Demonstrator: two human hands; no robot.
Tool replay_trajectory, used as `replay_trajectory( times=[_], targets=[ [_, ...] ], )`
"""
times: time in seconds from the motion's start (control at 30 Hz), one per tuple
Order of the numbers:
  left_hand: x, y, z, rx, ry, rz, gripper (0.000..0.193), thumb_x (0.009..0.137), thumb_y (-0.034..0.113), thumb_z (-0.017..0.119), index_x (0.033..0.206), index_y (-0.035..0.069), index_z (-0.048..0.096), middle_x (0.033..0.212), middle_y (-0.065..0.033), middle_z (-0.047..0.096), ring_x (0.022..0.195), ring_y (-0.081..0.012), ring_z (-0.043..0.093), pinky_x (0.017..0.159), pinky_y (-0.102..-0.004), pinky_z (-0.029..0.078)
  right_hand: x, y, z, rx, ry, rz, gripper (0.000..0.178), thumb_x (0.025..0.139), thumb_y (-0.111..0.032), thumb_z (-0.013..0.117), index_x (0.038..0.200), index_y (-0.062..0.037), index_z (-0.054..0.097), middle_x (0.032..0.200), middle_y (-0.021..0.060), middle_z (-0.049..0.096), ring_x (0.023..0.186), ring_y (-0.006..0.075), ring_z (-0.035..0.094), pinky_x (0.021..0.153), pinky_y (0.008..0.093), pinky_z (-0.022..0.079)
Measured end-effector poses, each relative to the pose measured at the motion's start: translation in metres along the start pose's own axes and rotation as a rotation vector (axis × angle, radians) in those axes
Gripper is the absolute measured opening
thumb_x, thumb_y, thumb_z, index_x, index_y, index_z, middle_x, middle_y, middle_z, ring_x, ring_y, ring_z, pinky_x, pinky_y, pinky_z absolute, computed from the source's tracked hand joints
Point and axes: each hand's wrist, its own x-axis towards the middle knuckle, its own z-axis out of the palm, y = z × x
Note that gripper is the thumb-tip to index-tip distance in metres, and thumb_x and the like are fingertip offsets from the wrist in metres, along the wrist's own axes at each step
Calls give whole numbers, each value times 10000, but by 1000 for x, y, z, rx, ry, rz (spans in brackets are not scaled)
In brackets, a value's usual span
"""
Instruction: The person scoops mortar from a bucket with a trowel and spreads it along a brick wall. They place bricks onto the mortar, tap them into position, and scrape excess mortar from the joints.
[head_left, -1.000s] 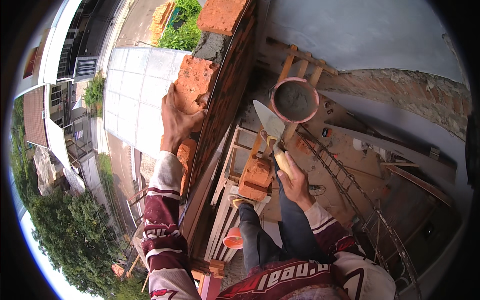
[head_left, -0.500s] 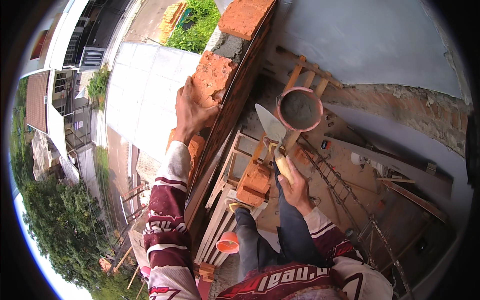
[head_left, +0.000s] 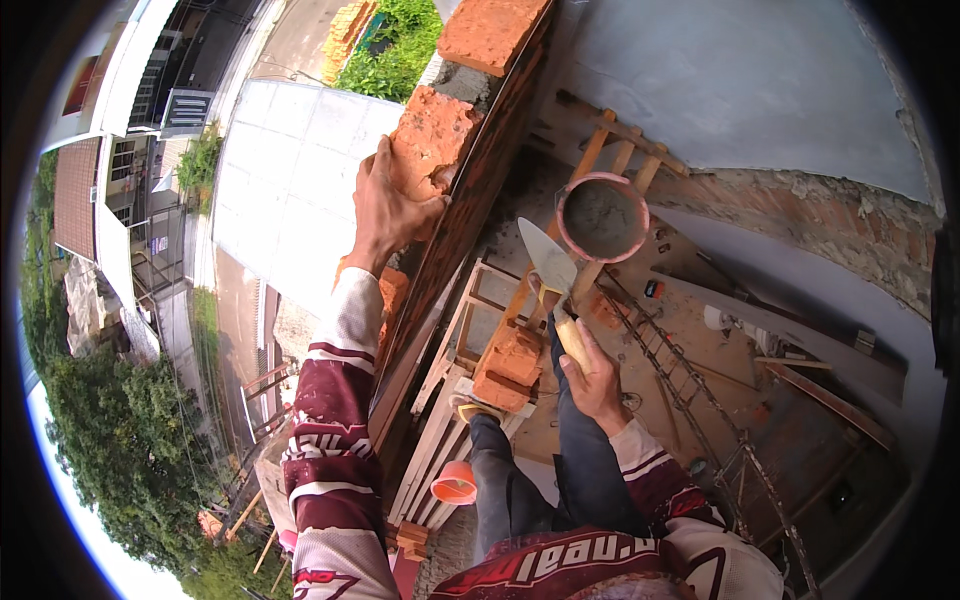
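My left hand (head_left: 392, 210) is wrapped around the near end of an orange brick (head_left: 432, 142) on top of a narrow wall. The brick's near corner is chipped and rough. Between it and a farther brick (head_left: 490, 35) lies a patch of grey mortar (head_left: 460, 82). In my right hand (head_left: 597, 385) is the wooden handle of a pointed trowel (head_left: 548, 254), its blade angled away from me beside a round bucket of grey mortar (head_left: 604, 218). Partly hidden under my left wrist is another brick (head_left: 393, 297) on the wall.
Stacked bricks (head_left: 508, 370) rest on wooden planks near my feet, with a small orange bucket (head_left: 454, 483) beside them. A metal ladder-like frame (head_left: 690, 385) stands lower right. Left of the wall the ground drops away beyond a pale roof (head_left: 290, 180). A grey plastered wall (head_left: 740, 80) rises at right.
My left hand has slid the brick slightly away from me, toward the farther brick, and less mortar shows between them. The trowel has shifted slightly, still in my right hand.
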Motion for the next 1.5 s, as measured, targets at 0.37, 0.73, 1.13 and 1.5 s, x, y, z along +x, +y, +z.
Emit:
replay_trajectory(
  times=[0.37, 0.73, 1.13, 1.5],
  targets=[
    [4, 0, -1, -5, -41, 9, 1183, 638, 324, 929, 1537, -97, 285, 1337, -308, 506, 1248, -427, 541, 1080, -445, 467, -6, 3, -1, -16, 26, -20, 597, 965, -202, 655, 1439, 103, 459, 1317, 307, 616, 1170, 416, 658, 949, 400, 545],
    [-118, -60, -75, -8, -127, -290, 873, 801, 179, 784, 1544, 4, 363, 1489, -298, 434, 1403, -423, 427, 1166, -488, 385, -26, -1, 11, 19, -26, 73, 601, 992, -232, 628, 1458, 98, 441, 1318, 306, 618, 1211, 387, 643, 987, 394, 513],
    [-191, -79, -45, 370, -146, -394, 1397, 562, 430, 981, 1556, -113, 164, 1528, -316, 364, 1407, -441, 390, 1156, -492, 352, -49, 0, 38, 27, -61, 15, 617, 996, -279, 624, 1440, 112, 450, 1342, 320, 594, 1225, 426, 622, 999, 411, 509],
    [-187, -105, -61, 96, -197, -210, 1272, 656, 247, 894, 1584, -81, 90, 1383, -317, 441, 1283, -446, 490, 1097, -475, 439, -43, 15, 25, 15, -33, 48, 613, 995, -243, 615, 1457, 114, 427, 1390, 319, 559, 1270, 413, 591, 1035, 406, 485]
  ],
)
